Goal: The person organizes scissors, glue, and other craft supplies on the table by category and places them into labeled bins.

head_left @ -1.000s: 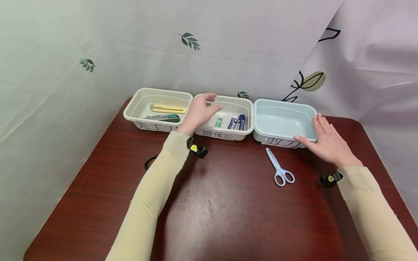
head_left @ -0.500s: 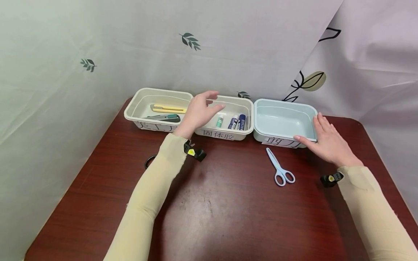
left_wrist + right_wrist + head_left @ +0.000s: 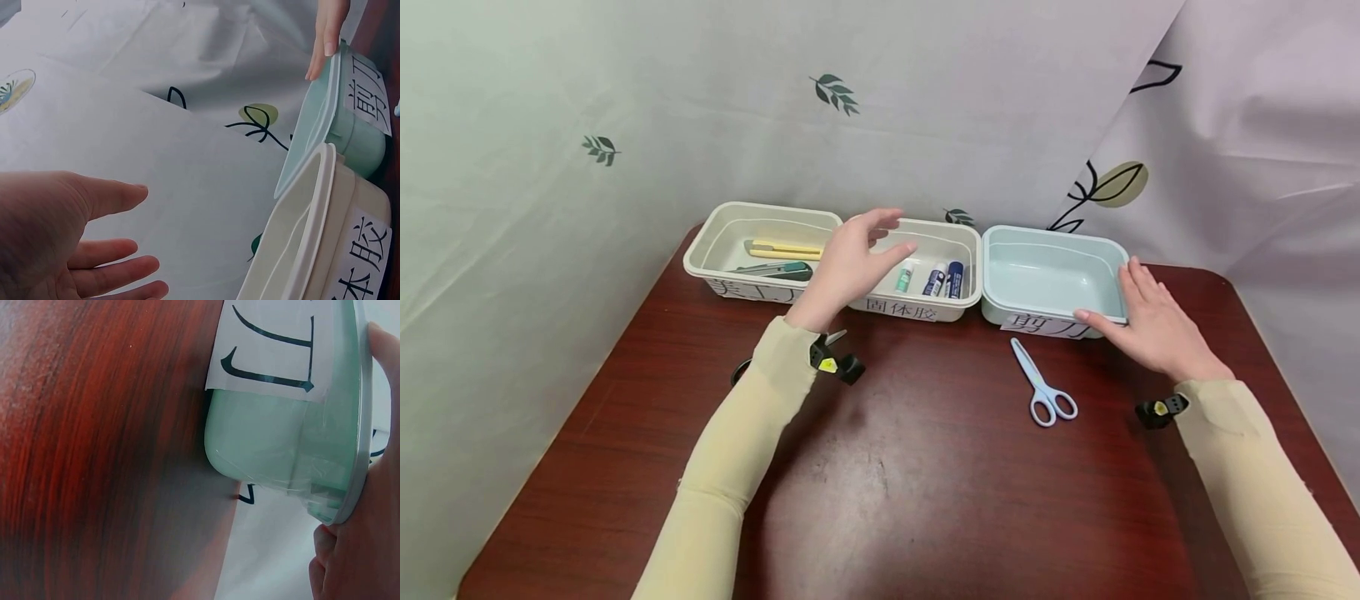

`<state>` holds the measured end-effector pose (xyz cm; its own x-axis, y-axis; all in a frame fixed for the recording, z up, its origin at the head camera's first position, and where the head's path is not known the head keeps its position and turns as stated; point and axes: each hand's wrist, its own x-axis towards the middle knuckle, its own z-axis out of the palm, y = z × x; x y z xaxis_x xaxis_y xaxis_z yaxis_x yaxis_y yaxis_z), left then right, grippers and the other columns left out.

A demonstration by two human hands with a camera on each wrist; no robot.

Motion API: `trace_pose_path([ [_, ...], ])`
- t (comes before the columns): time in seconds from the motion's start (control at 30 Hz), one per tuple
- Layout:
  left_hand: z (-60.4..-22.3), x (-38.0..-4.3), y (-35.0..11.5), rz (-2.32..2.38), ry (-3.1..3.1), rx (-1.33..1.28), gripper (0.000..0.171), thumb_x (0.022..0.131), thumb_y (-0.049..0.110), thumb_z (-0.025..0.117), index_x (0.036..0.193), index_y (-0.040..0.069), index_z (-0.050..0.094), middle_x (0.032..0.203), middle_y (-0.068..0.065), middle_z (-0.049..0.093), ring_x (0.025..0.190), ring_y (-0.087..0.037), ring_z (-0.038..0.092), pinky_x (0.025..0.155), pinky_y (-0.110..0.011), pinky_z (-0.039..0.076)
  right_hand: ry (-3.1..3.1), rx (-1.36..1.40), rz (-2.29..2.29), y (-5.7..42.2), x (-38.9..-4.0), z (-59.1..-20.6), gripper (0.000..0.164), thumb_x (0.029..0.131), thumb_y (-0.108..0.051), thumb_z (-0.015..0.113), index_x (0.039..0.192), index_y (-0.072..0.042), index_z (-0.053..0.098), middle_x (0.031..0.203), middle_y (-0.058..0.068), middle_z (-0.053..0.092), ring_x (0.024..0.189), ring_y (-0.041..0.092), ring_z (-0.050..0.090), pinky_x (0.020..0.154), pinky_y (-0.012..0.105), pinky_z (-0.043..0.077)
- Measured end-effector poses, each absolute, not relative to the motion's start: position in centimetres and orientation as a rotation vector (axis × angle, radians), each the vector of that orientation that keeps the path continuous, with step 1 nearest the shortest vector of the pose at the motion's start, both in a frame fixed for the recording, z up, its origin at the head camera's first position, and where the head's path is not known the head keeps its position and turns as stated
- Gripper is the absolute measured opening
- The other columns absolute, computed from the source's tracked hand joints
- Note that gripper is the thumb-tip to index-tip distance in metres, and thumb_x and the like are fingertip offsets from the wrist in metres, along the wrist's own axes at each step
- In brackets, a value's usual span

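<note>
Left hand (image 3: 850, 262) slightly nearer the person; three bins (image 3: 1045, 279), three glue sticks (image 3: 954, 281)

Reddish-brown with darker wood grain, the counter (image 3: 925, 483) carries two cream bins (image 3: 760, 227) along its far edge and, toward the far right corner, a pale-blue bin (image 3: 1045, 275) — all with white labels (image 3: 901, 309) in black characters. The cream pair shows a yellow cutter (image 3: 786, 251), a green-and-white stick (image 3: 903, 281) and a dark-blue stick (image 3: 955, 280). Scissors (image 3: 1038, 384): pale blue. Backdrop (image 3: 700, 108): pale grey, dark-green leaf prints — sleeves (image 3: 722, 467) pale yellow.
</note>
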<state>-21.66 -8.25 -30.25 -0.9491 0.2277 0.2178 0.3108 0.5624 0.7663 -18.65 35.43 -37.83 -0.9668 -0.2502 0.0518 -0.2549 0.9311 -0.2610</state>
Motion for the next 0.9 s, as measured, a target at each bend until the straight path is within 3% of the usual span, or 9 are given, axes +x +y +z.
trace_pose_path([
  [0.27, -30.6, -20.8, -9.2, -1.348, -2.656, -0.491, 0.055, 0.096, 0.033, 0.073, 0.142, 0.007, 0.058, 0.132, -0.009, 0.065, 0.122, -0.021, 0.060, 0.105, -0.027, 0.043, -3.071, 0.395, 0.421, 35.5, -18.6, -37.8, 0.102, 0.099, -0.058, 0.053, 0.157, 0.011, 0.005, 0.165, 0.028, -0.005, 0.152, 0.039, -0.005, 0.122, 0.046, -0.003],
  [0.9, -33.4, -18.4, -10.6, -1.355, -2.691, -0.518, 0.052, 0.095, 0.032, 0.074, 0.139, 0.007, 0.061, 0.130, -0.009, 0.066, 0.120, -0.020, 0.063, 0.102, -0.029, 0.046, -3.059, 0.394, 0.430, 35.3, -18.6, -37.7, 0.102, 0.099, -0.058, 0.054, 0.156, 0.012, 0.007, 0.164, 0.029, -0.004, 0.152, 0.040, -0.003, 0.122, 0.046, -0.002],
])
